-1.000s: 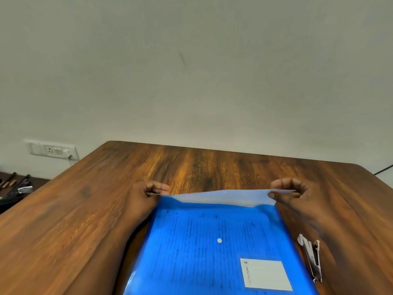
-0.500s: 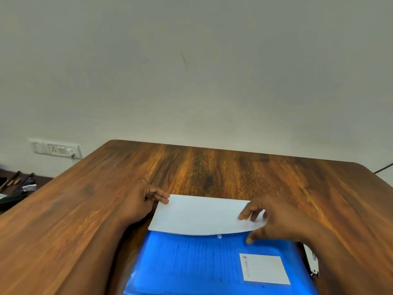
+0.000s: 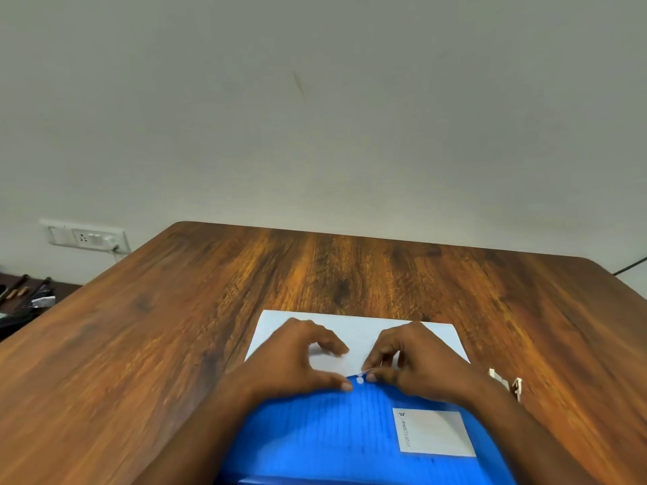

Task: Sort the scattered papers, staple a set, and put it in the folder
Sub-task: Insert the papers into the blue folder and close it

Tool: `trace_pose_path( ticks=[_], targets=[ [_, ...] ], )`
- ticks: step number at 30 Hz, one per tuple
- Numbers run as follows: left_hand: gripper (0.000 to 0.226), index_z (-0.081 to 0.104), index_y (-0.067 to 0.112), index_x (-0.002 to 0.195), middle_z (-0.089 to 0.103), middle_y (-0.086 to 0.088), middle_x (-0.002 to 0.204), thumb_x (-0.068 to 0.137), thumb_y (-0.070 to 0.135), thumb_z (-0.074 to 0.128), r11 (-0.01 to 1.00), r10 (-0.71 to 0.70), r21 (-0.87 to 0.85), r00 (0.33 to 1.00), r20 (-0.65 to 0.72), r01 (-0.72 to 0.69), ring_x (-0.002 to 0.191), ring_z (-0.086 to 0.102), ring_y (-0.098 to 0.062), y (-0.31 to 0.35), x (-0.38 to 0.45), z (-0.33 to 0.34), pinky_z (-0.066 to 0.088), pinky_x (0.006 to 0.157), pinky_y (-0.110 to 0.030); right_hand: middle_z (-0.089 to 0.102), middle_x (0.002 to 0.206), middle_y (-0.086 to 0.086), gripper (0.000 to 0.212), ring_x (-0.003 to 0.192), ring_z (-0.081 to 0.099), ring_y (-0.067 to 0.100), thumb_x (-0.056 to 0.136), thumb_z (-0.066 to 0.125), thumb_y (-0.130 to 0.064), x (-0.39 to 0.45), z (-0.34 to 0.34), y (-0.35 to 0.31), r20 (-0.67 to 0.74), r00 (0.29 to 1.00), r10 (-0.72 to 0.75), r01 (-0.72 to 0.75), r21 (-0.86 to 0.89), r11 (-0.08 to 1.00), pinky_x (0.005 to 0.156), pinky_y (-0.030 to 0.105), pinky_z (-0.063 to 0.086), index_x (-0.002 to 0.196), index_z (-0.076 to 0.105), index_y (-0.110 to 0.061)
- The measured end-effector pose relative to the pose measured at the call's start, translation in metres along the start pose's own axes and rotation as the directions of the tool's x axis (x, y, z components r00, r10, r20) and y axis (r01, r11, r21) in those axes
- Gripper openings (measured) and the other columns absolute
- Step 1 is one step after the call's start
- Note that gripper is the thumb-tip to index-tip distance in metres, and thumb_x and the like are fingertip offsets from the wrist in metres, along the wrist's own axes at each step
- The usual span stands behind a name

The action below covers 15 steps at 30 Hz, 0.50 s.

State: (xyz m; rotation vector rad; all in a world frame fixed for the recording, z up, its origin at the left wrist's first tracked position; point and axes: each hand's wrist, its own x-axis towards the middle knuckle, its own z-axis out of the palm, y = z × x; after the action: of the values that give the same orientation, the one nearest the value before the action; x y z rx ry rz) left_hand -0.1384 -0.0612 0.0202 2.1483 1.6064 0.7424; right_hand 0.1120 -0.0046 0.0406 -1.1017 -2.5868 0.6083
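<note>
Wall (image 3: pixel 315 117): plain, pale; filled the upper half of the view; a faint dark streak showed near its middle.
Table (image 3: pixel 175 344): brown wood grain; its far edge and rounded corners were visible, its near edge was cut off by the frame.
Folder (image 3: pixel 332 435): blue plastic, lying flat near the table's front edge; its lower part ran out of frame and both forearms covered its sides.
Flap (image 3: pixel 353 330): white, translucent, folded down over the folder's far end; both hands hid its middle.
Papers: not separately distinguishable; faint lines showed through the blue cover, too blurred to read.
Label (image 3: pixel 436 432): pale rectangle on the folder's right side; small print along its left edge, not legible.
Left hand (image 3: pixel 297 358): rested on the flap, fingers curled, thumb tip pressed to the folder just left of the snap; whether it gripped anything could not be told.
Right hand (image 3: pixel 416 358): thumb and forefinger pinched the flap's tip just above the snap.
Socket (image 3: pixel 85 237): white wall plate, far left, with a cord leaving it.
Stapler (image 3: pixel 507 381): right of the folder, mostly hidden behind the right wrist.
Snap (image 3: pixel 360 380): small white button on the folder, between the two thumbs.
</note>
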Motion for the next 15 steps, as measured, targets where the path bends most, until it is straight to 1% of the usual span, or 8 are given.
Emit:
trace_pose_path(
  ticks=[3,6,8,9,11,13,15],
  targets=[
    [0.04,0.075,0.037,0.108,0.07,0.025,0.106,0.076,0.059,0.082,0.994,0.098,0.043,0.995,-0.025,-0.097,0.102,0.059,0.004,0.01,0.002,0.015,0.048,0.092,-0.023,0.076,0.091,-0.021,0.007,0.086,0.068,0.001,0.088,0.082,-0.034,0.001,0.003,0.001,-0.01,1.0,-0.003,0.003,0.012,1.0,0.069,0.02,0.055,0.095,0.084,-0.035],
    [0.021,0.076,0.035,0.101,0.071,0.022,0.099,0.084,0.048,0.078,0.994,0.108,0.01,0.994,-0.025,-0.108,0.093,0.063,0.0,0.011,0.004,0.018,0.055,0.084,-0.03,0.076,0.09,-0.02,0.006,0.088,0.067,0.001,0.09,0.08,-0.032,0.002,0.005,0.002,-0.014,1.0,0.009,-0.008,0.017,1.0,0.068,0.019,0.055,0.095,0.084,-0.034],
    [0.015,0.077,0.034,0.097,0.071,0.02,0.094,0.086,0.044,0.075,0.993,0.11,-0.032,0.994,-0.011,-0.11,0.089,0.065,-0.003,0.009,0.004,0.02,0.057,0.078,-0.032,0.076,0.09,-0.02,0.006,0.088,0.067,0.001,0.092,0.078,-0.031,0.002,0.007,0.004,-0.014,1.0,0.022,-0.022,0.016,1.0,0.07,0.02,0.057,0.095,0.082,-0.034],
    [0.012,0.077,0.033,0.095,0.071,0.019,0.093,0.087,0.042,0.075,0.993,0.111,-0.049,0.994,-0.005,-0.111,0.087,0.066,-0.004,0.007,0.004,0.02,0.056,0.076,-0.031,0.076,0.09,-0.019,0.006,0.088,0.068,0.001,0.092,0.077,-0.03,0.003,0.007,0.004,-0.015,1.0,0.024,-0.023,0.017,1.0,0.071,0.021,0.057,0.095,0.082,-0.033],
    [0.007,0.077,0.032,0.095,0.071,0.019,0.092,0.09,0.036,0.074,0.992,0.105,-0.074,0.994,0.002,-0.105,0.086,0.066,-0.004,0.005,0.005,0.02,0.053,0.072,-0.024,0.076,0.091,-0.019,0.007,0.088,0.068,0.001,0.094,0.076,-0.029,0.004,0.009,0.005,-0.016,0.999,0.029,-0.029,0.019,0.999,0.072,0.021,0.057,0.095,0.082,-0.033],
    [0.005,0.078,0.031,0.095,0.071,0.019,0.091,0.091,0.033,0.075,0.991,0.098,-0.093,0.995,0.006,-0.097,0.086,0.065,-0.003,0.004,0.006,0.02,0.048,0.071,-0.017,0.076,0.093,-0.02,0.008,0.089,0.067,0.001,0.095,0.074,-0.029,0.004,0.01,0.005,-0.015,0.999,0.036,-0.036,0.014,0.999,0.074,0.021,0.057,0.096,0.081,-0.033],
    [0.006,0.078,0.03,0.096,0.071,0.019,0.093,0.092,0.032,0.074,0.991,0.097,-0.097,0.995,0.008,-0.095,0.087,0.065,-0.002,0.004,0.007,0.02,0.045,0.071,-0.012,0.075,0.094,-0.02,0.008,0.09,0.067,0.001,0.095,0.073,-0.03,0.005,0.011,0.005,-0.014,0.999,0.047,-0.047,0.01,0.999,0.076,0.023,0.058,0.097,0.081,-0.033]
  ],
)
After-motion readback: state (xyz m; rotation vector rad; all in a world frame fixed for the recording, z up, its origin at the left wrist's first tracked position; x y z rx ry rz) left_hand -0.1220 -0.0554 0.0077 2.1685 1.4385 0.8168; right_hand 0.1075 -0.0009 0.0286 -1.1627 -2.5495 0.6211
